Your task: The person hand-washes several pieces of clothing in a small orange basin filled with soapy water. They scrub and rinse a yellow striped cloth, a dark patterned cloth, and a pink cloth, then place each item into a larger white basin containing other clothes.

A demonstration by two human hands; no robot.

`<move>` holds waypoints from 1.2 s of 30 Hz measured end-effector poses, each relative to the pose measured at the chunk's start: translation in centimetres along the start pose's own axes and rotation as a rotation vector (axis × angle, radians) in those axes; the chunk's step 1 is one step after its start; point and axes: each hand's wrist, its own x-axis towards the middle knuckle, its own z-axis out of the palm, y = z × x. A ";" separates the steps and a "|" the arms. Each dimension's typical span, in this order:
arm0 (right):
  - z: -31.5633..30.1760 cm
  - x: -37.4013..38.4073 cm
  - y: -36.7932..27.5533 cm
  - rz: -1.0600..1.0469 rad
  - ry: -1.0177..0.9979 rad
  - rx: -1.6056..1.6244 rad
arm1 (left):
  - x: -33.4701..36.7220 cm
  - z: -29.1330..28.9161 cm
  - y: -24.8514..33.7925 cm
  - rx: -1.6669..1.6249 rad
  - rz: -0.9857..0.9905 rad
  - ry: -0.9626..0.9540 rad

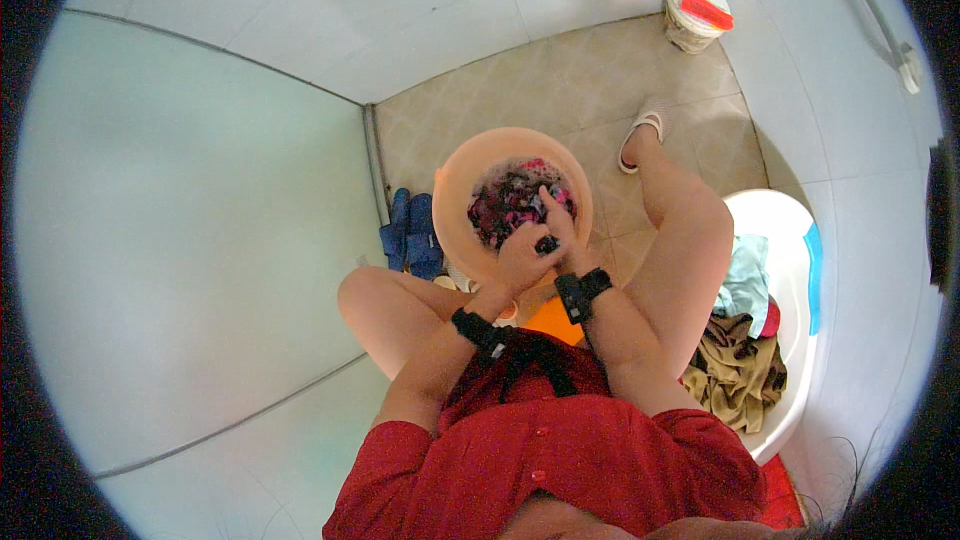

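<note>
In the head view I see the left hand [522, 258] curled in a fist on a dark bit of the patterned cloth [505, 205], right over the near part of a peach basin [455, 165]. The right hand [562, 230] presses against it from the right, thumb pointing away from the body; whether its fingers grip the cloth I cannot tell. The rest of the cloth, dark with pink and red, lies wet and bunched inside the basin, just beyond both hands.

To the left of the left hand, outside the basin, sit blue slippers [424, 240]. Well right of the right hand stands a white tub [795, 400] holding a pale green garment [745, 275] and a brown one [745, 375]. Far beyond the right hand, by the wall, is a white bucket [688, 35] with a red object [706, 11] on top.
</note>
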 end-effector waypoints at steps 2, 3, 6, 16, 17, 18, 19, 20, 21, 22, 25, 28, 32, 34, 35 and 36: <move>1.3 -1.2 0.9 0.222 0.070 0.023 | 2.0 -0.5 -0.8 -0.123 -0.119 0.330; 2.3 -2.3 1.3 0.232 0.031 0.043 | 3.4 -1.5 -1.4 -0.154 -0.259 0.414; 4.1 -3.9 1.3 0.178 -0.137 -0.366 | 5.0 -4.4 -1.2 -0.148 -0.555 0.390; 2.1 -2.6 1.9 0.330 -0.024 -0.055 | 4.1 -2.1 -1.3 -0.245 -0.518 0.402; 2.6 -3.5 1.7 0.270 -0.110 -0.324 | 4.3 -2.2 -1.6 -0.170 -0.431 0.449; 3.0 -4.2 1.2 0.307 -0.156 -0.392 | 4.7 -2.5 -2.1 -0.082 -0.369 0.505; 3.2 -5.0 0.5 0.336 -0.161 -0.290 | 4.4 -2.3 -1.8 -0.039 -0.308 0.591; 3.1 -5.5 -0.2 0.383 -0.130 0.038 | 4.3 -2.3 -1.6 -0.056 -0.302 0.520; 2.3 -6.1 -1.0 0.331 -0.200 0.293 | 3.5 -1.5 -0.7 -0.116 -0.297 0.469; 1.5 -6.7 -1.5 0.200 -0.272 0.453 | 2.6 -0.7 0.3 -0.178 -0.292 0.418; 0.2 -5.7 -1.1 0.106 -0.147 0.399 | 2.2 0.8 0.7 -0.246 -0.294 0.086; 1.2 -4.3 2.1 0.333 -0.121 0.187 | 4.0 -0.1 -2.0 -0.053 -0.339 0.397; 1.8 -3.3 4.2 0.285 -0.032 0.115 | 4.8 -1.7 -3.2 -0.095 -0.420 0.425; 0.3 -3.1 3.2 0.341 -0.108 0.496 | 3.4 -0.7 -1.1 -0.291 -0.286 0.464; -0.3 -3.0 2.7 0.177 -0.017 0.282 | 2.5 0.1 0.3 -0.346 -0.227 0.338; -1.0 -2.9 2.0 0.027 -0.012 0.186 | 1.8 0.8 1.4 -0.299 -0.187 0.215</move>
